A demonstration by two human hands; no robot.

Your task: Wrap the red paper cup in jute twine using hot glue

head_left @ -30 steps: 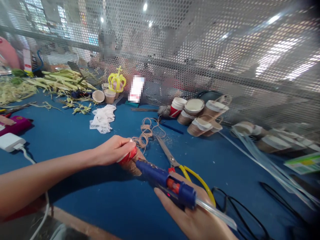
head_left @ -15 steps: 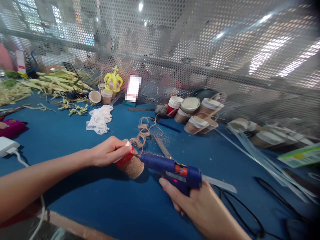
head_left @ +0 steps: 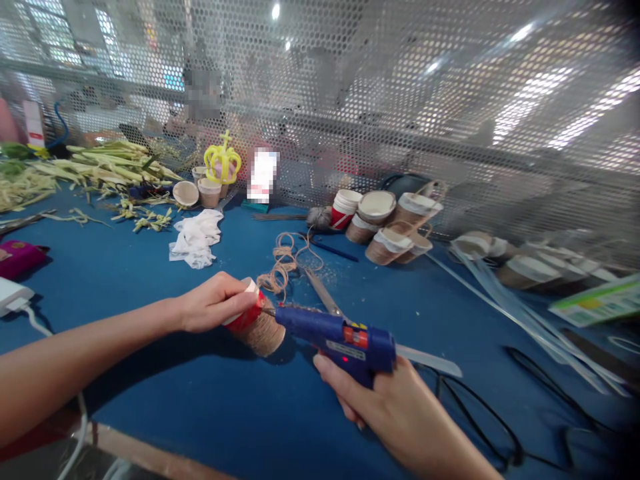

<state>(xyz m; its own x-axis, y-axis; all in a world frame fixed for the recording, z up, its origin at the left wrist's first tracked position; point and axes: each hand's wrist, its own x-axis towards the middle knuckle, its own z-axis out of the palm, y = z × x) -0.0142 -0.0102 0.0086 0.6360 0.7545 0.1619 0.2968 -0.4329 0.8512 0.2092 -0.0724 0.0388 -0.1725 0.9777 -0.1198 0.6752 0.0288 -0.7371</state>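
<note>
My left hand [head_left: 217, 303] is closed round the upper part of a paper cup [head_left: 265, 333], which lies tilted just over the blue table. The cup has a white rim, a red band and brown twine wound over its other end. In my right hand [head_left: 373, 400] is a blue hot glue gun [head_left: 335, 333], its red light lit and a glue stick [head_left: 433, 361] poking out at the back. The nozzle meets the cup near the red band, close to my left fingers. Loose twine [head_left: 285, 263] curls behind the cup, and scissors [head_left: 323, 293] lie partly hidden behind the gun.
Several twine-wrapped cups [head_left: 390, 245] stand by the perforated metal screen. Long clear glue sticks [head_left: 530, 320] and a black cable [head_left: 480, 407] lie at right. A crumpled white cloth [head_left: 195, 239], a yellow crown [head_left: 223, 163] and plant stalks [head_left: 115, 163] are at left.
The whole view has shifted slightly, so the scene sits a little further left. Both hands keep their holds, and the glue gun's nozzle stays at the red band.
</note>
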